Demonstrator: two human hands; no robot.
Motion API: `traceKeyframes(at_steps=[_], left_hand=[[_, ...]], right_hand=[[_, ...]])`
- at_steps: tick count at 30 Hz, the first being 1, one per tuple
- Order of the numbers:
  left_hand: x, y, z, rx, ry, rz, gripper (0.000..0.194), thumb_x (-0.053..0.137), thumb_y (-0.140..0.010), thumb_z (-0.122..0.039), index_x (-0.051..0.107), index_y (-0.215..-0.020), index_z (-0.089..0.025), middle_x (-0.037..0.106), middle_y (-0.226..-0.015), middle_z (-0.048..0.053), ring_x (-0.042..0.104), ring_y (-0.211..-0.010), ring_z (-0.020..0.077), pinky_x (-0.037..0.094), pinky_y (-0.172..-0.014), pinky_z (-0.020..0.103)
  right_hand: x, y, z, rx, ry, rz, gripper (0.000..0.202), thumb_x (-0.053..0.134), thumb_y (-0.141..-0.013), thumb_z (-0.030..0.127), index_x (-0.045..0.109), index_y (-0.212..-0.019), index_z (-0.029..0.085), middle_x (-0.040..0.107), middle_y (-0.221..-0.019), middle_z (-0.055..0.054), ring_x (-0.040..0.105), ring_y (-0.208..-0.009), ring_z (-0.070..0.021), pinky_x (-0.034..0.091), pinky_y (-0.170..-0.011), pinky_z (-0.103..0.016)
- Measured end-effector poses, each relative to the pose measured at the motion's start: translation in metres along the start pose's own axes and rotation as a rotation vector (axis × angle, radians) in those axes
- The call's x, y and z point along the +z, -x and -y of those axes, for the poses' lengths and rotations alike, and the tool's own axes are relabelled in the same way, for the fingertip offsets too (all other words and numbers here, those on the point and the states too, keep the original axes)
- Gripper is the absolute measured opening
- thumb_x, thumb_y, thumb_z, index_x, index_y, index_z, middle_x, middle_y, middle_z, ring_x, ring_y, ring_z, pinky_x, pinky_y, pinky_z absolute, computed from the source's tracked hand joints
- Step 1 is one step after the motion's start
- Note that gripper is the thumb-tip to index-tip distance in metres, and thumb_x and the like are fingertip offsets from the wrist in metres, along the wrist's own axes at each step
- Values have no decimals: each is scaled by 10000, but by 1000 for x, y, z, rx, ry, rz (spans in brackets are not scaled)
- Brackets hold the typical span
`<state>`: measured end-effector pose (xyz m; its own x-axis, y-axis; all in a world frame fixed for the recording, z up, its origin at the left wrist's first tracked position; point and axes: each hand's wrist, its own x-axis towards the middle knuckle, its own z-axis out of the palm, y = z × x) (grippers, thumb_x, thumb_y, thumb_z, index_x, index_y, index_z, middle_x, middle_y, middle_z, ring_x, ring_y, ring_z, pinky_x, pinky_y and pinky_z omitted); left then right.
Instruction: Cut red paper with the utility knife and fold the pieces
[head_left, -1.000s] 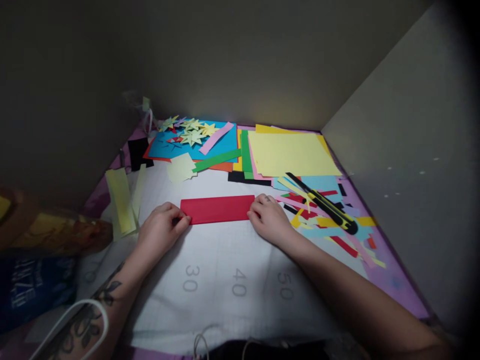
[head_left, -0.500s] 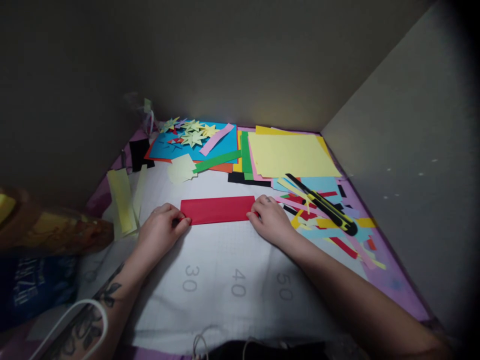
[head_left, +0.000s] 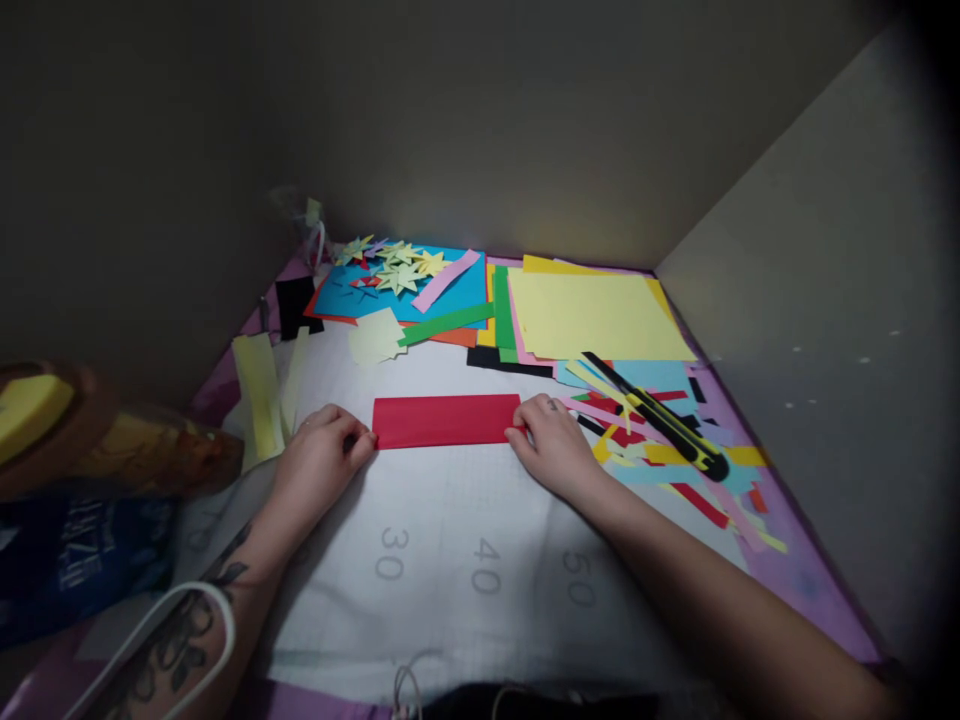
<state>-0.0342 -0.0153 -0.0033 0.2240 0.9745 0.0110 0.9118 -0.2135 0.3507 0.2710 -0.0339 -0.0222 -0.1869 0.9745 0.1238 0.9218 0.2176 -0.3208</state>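
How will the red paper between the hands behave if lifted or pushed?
The red paper looks thin, so probably light. Being long and narrow, it may sag when lifted by one end. Lying flat and smooth, it would likely slide when pushed over the white sheet.

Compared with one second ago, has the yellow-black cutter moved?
No: against the pale yellow sheet, the cutter keeps its place; only the view shifted.

In dim light, a plain grey back wall meets a right-hand wall beyond a purple tabletop.
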Motion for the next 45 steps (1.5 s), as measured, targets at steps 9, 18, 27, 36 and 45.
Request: traceKeyframes(at_steps=[9,18,27,36,45], left_hand=[[2,-7,-8,646,-175,42,432,436,-892,-160,494,-1256,-385,440,-1383,14,332,-1296,269,305,-995,463],[3,-12,-14,758,-218,139,500,433,-925,-185,354,-1354,-427,329,-1479,21,220,-1378,271,248,-1039,494],[-2,-15,-18,721,-317,230,534,438,-913,-166,335,-1361,-439,320,-1484,16,234,-1373,269,262,-1032,490],[-8,14,-35,492,-528,151,487,386,-866,-82,502,-1287,-297,429,-1416,72,318,-1324,339,329,-965,560],[-18,39,-24,259,-575,50,438,350,-826,-46,623,-1151,-153,460,-1386,123,400,-1271,345,399,-919,515]], right_hand=[[-3,-5,-1,-472,1,13,430,486,-853,98,577,-1178,365,376,-1343,-45,319,-1216,-270,317,-995,-467],[-4,-11,1,-551,37,245,627,438,-858,47,402,-1318,473,254,-1486,28,255,-1304,-291,291,-1022,-527],[-4,-13,1,-535,37,297,610,436,-864,58,403,-1319,463,244,-1499,37,251,-1314,-291,297,-1023,-528],[-4,2,-5,-523,132,139,424,456,-905,147,530,-1256,373,362,-1457,-16,282,-1325,-293,329,-993,-511],[-11,33,-22,-317,214,-96,323,496,-805,44,703,-984,217,577,-1276,-53,432,-1219,-292,381,-932,-485]])
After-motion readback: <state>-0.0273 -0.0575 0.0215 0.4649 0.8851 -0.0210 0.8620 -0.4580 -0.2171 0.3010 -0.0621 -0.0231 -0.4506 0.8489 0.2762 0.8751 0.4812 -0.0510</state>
